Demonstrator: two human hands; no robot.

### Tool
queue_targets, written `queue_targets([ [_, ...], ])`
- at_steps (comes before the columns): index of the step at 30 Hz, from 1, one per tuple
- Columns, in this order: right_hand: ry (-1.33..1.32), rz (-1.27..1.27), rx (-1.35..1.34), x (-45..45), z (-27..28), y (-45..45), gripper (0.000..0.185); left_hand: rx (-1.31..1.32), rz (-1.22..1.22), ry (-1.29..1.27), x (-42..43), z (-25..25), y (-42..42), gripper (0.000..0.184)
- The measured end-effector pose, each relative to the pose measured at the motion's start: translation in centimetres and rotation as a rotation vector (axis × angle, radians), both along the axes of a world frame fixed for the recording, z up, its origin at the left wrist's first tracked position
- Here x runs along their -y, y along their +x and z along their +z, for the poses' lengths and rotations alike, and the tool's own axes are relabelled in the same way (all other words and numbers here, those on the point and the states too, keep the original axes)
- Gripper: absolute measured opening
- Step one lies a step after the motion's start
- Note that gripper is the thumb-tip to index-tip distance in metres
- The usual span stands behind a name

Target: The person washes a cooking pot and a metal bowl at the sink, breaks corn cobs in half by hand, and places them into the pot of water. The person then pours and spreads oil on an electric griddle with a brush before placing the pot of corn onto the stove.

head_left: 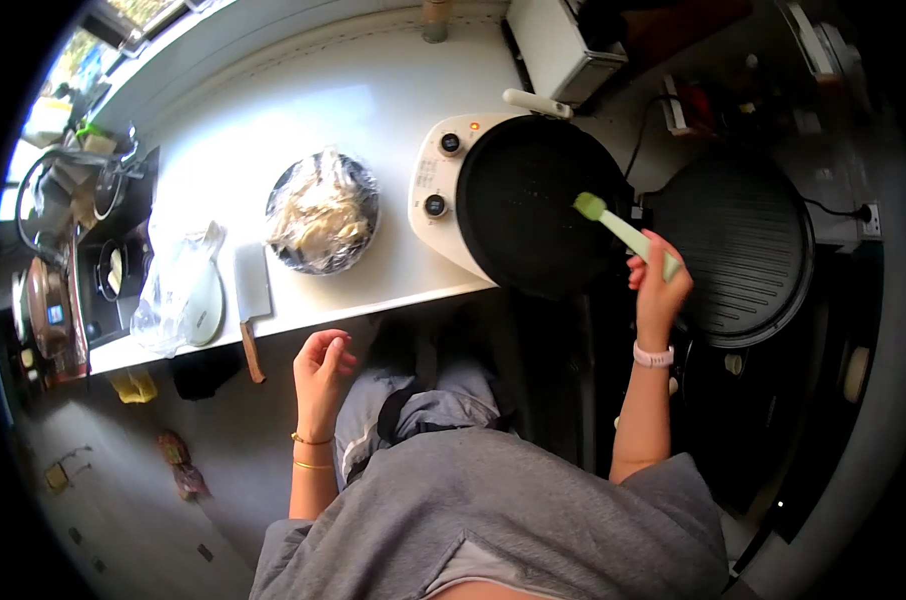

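Note:
My right hand [658,285] is closed round the handle of a light green basting brush [628,236]. The brush's head is over the black cooking plate [533,205] of an electric griddle; whether it touches the surface I cannot tell. The griddle's ridged lid [743,255] lies opened out on the right. In front of the counter's edge, my left hand [323,365] hangs with its fingers loosely curled and nothing visible in them. Left of the griddle, a bowl [323,212] holds pale pieces under clear plastic wrap.
A cleaver [254,290] lies on the white counter [403,275], its wooden handle sticking out past the front edge. Beside it are a clear plastic bag [163,305] and a pale oval object [205,305]. The sink [103,300] is at the far left, and a socket [870,218] at the right.

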State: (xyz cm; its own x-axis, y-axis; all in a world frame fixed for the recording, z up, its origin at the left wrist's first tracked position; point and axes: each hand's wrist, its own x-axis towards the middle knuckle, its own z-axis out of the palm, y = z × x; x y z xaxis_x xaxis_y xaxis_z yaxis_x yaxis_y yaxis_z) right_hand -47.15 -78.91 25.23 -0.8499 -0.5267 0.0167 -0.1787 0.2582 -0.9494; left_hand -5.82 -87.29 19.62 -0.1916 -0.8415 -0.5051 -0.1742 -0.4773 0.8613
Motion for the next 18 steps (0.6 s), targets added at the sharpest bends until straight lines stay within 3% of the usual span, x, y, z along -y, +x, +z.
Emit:
queue_targets([
  [4, -0.342, -0.211, 0.34, -0.4, 1.3, 2.8, 0.042, 0.001, -0.003, -0.026, 1.2, 0.3, 3.7, 0.018],
  [6, -0.58, -0.04, 0.599, -0.1, 0.0, 3.8, 0.044, -0.037, 0.0, -0.002, 1.8, 0.5, 6.1, 0.016],
  [8, -0.659, 0.113, 0.705, 3.2, 0.6, 8.1, 0.045, -0.042, -0.037, -0.007, 2.4, 0.6, 9.2, 0.016],
  [12, -0.648, 0.377, 0.868, 13.4, 0.3, 20.1, 0.046, -0.117, -0.057, -0.014, 3.6, 0.5, 17.5, 0.016],
  [15, -0.497, 0.561, 0.842, 22.8, -1.8, 30.2, 0.039, -0.052, -0.136, -0.078, 4.5, 0.7, 25.9, 0.018],
  [18, -0.314, 0.75, 0.911, 32.8, -3.7, 40.9, 0.03, 0.07, -0.047, -0.107, 4.2, 1.3, 34.3, 0.019],
])
